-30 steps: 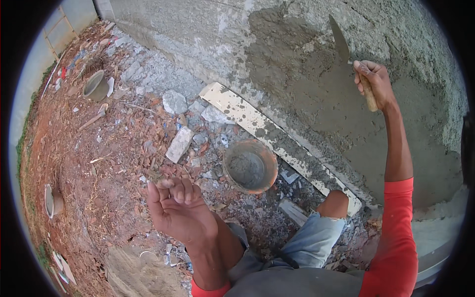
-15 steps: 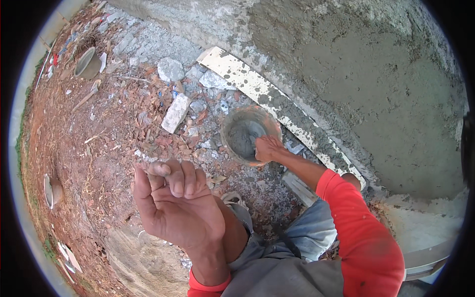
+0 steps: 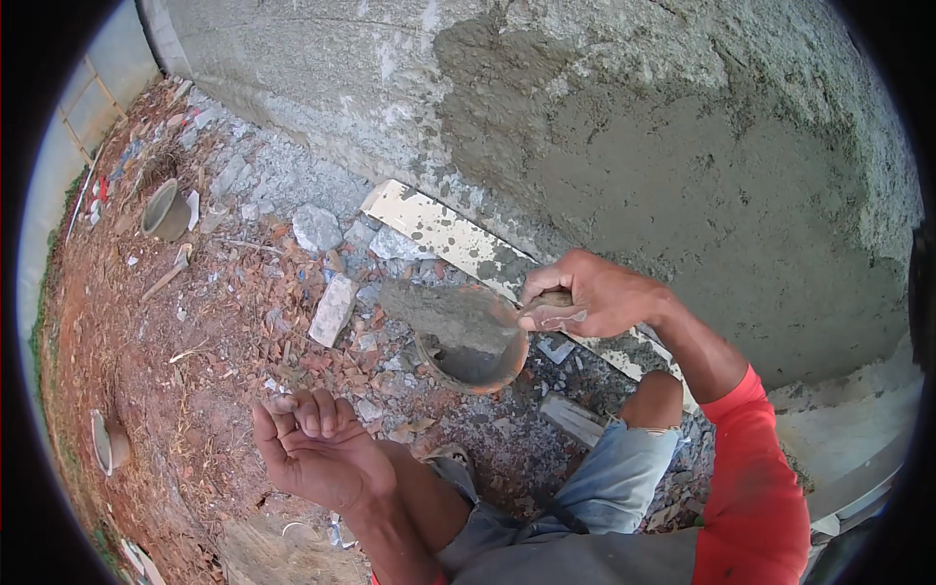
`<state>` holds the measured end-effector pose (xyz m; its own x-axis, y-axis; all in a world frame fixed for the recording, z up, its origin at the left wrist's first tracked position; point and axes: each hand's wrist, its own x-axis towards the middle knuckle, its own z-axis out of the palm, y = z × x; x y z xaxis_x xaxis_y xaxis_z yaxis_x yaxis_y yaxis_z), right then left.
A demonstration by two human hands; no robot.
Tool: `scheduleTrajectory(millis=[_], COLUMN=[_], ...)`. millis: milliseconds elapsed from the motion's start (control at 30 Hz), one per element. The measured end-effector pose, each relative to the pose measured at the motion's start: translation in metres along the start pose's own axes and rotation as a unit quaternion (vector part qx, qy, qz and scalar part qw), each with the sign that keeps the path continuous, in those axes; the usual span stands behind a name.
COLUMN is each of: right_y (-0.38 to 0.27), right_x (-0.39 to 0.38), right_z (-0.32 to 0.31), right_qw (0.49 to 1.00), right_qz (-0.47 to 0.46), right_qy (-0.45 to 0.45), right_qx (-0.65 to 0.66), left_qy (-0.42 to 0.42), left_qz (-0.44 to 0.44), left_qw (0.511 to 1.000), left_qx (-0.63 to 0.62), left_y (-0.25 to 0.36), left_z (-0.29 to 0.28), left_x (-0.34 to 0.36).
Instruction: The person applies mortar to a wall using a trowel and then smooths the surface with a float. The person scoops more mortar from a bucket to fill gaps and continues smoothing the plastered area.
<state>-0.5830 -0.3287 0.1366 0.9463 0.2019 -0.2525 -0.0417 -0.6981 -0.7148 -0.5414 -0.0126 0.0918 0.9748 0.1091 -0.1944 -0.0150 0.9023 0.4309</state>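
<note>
While the wall (image 3: 292, 73) stands partly coated in damp grey mortar (image 3: 702, 229), the bucket (image 3: 509, 374) no longer has the right hand (image 3: 604, 292) dipped inside; the trowel (image 3: 439, 307) is now up over the bucket's far rim, so a scoop has probably been taken; its pointed blade looks dull and mortar-smeared, how thickly I cannot tell; the right fingers grip its handle; the left hand (image 3: 327, 448) curls loosely, apparently empty.

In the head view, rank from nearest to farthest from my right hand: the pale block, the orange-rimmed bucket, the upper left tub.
1. Orange-rimmed bucket: lower left of the right hand.
2. Pale block: farther left.
3. Tub: upper left.
</note>
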Motion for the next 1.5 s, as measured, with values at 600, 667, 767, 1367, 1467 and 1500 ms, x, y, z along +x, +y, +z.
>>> scheduleTrajectory(millis=[600, 667, 767, 1367, 1467, 1500], right_y=[0.102, 0.145, 0.193, 0.059, 0.056, 0.047], right_x=[-0.037, -0.004, 0.055, 0.101, 0.125, 0.134], right_z=[-0.019, 0.049, 0.156, 0.115, 0.087, 0.079], right_qw=[0.911, 0.917, 0.902, 0.967, 0.997, 0.997], right_qz=[0.34, 0.238, 0.146, 0.189, -0.013, -0.02], right_qy=[0.075, -0.02, -0.036, 0.097, 0.074, 0.073], right_qx=[-0.219, -0.319, -0.405, -0.144, -0.033, -0.032], left_qy=[-0.005, -0.018, -0.042, -0.02, -0.007, 0.004], left_qz=[-0.116, -0.111, -0.102, -0.107, -0.098, -0.095], left_qw=[0.993, 0.993, 0.993, 0.992, 0.993, 0.994], left_qx=[-0.035, -0.04, -0.044, -0.059, -0.06, -0.061], left_y=[-0.023, -0.016, -0.005, 0.011, 0.015, 0.015], left_z=[-0.001, 0.001, 0.004, -0.009, -0.006, -0.007], left_x=[0.009, -0.002, -0.016, -0.008, -0.008, -0.007])
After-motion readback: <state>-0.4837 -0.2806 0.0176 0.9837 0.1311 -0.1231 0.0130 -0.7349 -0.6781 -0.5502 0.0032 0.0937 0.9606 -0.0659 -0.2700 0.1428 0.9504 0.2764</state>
